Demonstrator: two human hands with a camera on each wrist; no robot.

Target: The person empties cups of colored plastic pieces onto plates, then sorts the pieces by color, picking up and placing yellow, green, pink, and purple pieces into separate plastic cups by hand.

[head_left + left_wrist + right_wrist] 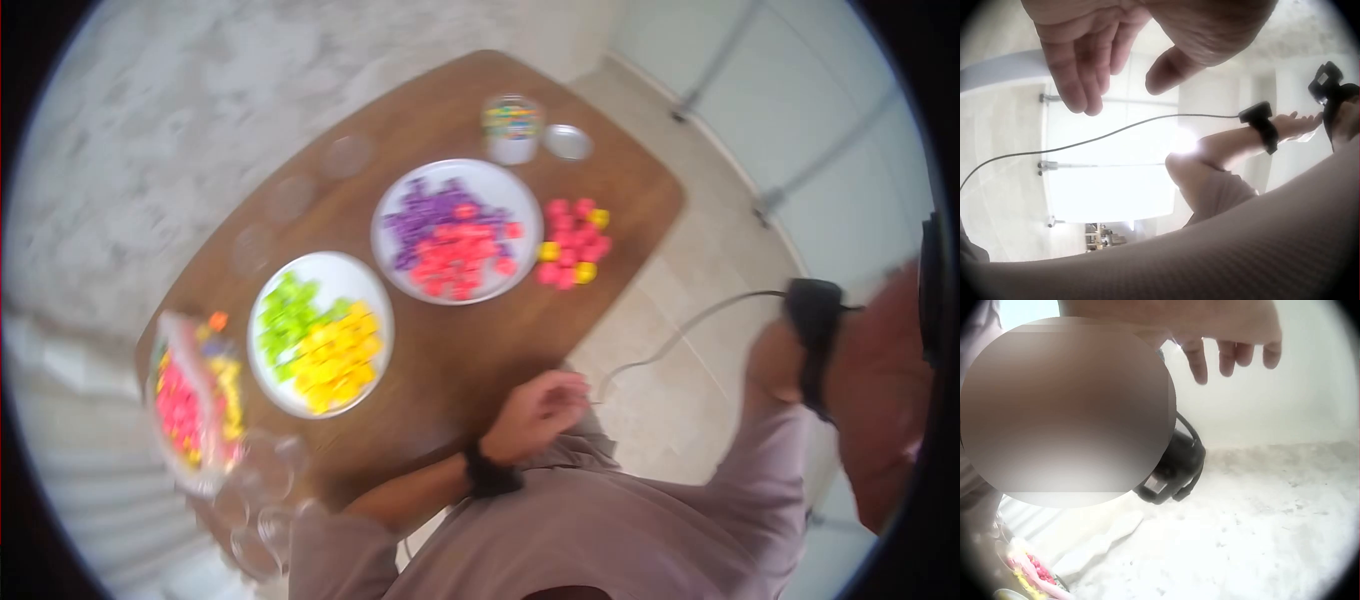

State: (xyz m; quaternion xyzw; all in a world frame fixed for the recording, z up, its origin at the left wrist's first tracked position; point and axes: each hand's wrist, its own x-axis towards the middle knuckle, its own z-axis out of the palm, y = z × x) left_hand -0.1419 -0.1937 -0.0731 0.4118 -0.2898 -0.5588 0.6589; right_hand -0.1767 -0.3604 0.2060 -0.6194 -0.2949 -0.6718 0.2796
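My left hand point(540, 415) hangs over the near edge of the brown table, holding nothing. In the left wrist view the left fingers point(1075, 75) are loosely bent, thumb apart. My right arm is raised, with the right hand point(1297, 125) up beside the head-worn camera. Seen from its own wrist, the right hand point(1235, 325) has loosely extended fingers and nothing in them. On the table, a white plate point(384, 225) holds purple and pink-red small pieces. Another white plate point(375, 290) holds green and yellow ones. Pink pieces point(575, 235) with a few yellow lie beside the first plate.
A clear jar point(513, 125) of colourful pieces stands at the back beside a round lid point(568, 142). An open bag point(185, 405) of mixed pieces sits at the left end. Clear cups point(270, 470) cluster near it. A cable point(690, 320) runs to the right wrist strap.
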